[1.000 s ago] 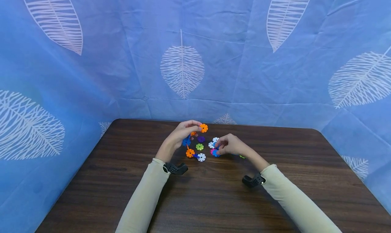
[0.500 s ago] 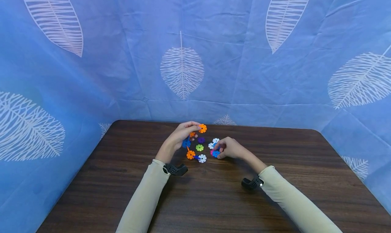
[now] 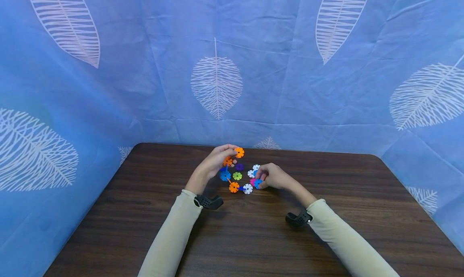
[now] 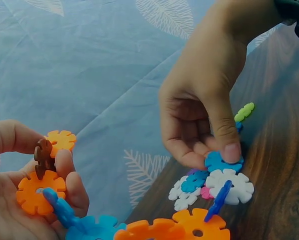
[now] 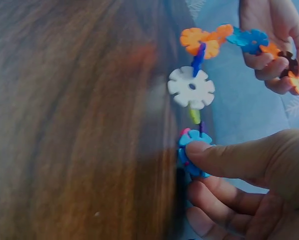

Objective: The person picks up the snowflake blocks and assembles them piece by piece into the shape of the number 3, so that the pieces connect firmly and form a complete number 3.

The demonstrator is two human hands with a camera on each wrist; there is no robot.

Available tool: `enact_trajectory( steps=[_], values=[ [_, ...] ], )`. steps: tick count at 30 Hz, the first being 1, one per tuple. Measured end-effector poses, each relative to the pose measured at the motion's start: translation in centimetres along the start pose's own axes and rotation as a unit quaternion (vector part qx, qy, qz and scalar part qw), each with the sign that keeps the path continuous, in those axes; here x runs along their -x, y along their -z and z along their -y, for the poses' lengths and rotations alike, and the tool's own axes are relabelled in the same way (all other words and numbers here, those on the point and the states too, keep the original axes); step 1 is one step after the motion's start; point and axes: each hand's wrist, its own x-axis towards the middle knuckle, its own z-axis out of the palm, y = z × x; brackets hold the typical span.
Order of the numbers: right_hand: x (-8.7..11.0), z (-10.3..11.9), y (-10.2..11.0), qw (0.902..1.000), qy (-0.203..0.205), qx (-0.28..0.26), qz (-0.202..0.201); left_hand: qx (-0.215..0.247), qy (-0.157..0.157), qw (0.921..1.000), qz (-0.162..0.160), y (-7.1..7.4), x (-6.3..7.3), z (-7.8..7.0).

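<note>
My left hand (image 3: 214, 160) holds a curved chain of interlocking snowflake discs, its fingers curled round the brown disc (image 4: 43, 157) near one end. An orange disc (image 3: 239, 152) sticks out past the fingertips. From the hand the chain runs through another orange disc (image 4: 41, 193), a light blue disc (image 3: 225, 175), more orange discs (image 4: 202, 226) and a dark blue disc (image 4: 219, 201). A white disc (image 3: 248, 188) ends it. My right hand (image 3: 274, 175) pinches a light blue disc (image 5: 193, 150) between thumb and fingers, close beside that white disc.
Loose discs lie between the hands: a purple one (image 3: 239, 167), a green one (image 3: 237, 175), white ones (image 3: 256, 167) and a pink one (image 3: 252, 181). Beyond my right hand lies another green disc (image 4: 244, 111). The dark wooden table (image 3: 232, 236) ends at a blue leaf-print cloth (image 3: 145, 67).
The chain's white end has swung right, up to the blue disc in my right hand. The left hand's orange end has shifted slightly left. My right hand has moved little.
</note>
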Motion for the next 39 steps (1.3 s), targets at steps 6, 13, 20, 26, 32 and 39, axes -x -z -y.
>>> enact_trajectory(
  steps=[6,13,20,26,32,39],
  values=[
    [0.0,0.5,0.4,0.9991,0.012,-0.039,0.007,0.004,-0.002,1.0,0.004,0.1,-0.1,0.1],
    [-0.2,1.8,1.4,0.997,-0.001,-0.065,-0.04,0.0,0.002,1.0,0.002,0.1,-0.2,0.3],
    [-0.5,3.1,2.4,0.984,0.033,-0.129,-0.118,0.0,0.007,1.0,-0.001,0.1,-0.4,0.3],
    [-0.6,3.9,2.4,0.9698,0.048,-0.169,-0.169,0.0,0.01,1.0,-0.002,0.1,-0.4,0.4],
    [-0.9,3.8,1.8,0.9637,0.068,-0.168,-0.196,0.002,0.011,0.9999,-0.003,0.1,-0.4,0.4],
    [-1.2,3.7,1.3,0.9598,0.091,-0.169,-0.204,0.006,0.01,0.9999,-0.002,0.1,-0.2,0.3]
  ],
)
